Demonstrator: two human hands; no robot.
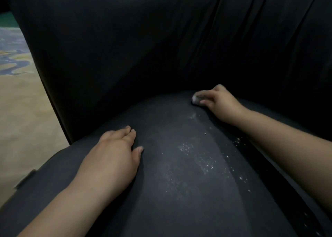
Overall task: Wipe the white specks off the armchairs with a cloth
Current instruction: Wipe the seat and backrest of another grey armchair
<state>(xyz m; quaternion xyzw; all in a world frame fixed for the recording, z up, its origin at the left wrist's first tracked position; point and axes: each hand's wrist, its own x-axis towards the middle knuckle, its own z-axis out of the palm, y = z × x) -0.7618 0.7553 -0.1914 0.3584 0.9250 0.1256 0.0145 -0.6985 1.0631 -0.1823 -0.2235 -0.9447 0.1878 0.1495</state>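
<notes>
A dark armchair fills the view, its seat cushion (170,191) bulging toward me and its backrest (143,48) rising behind. White specks (195,156) lie scattered over the middle and right of the cushion, with more along the right seam (240,177). My right hand (217,102) is at the back of the seat and grips a small pale cloth (196,98) pressed against the fabric. My left hand (116,150) rests flat on the left part of the cushion, fingers straight, holding nothing.
A patterned carpet (16,102) in beige, blue and green shows to the left of the chair. The chair's side wall (53,93) rises along the left, and a dark gap runs along the right of the cushion (287,191).
</notes>
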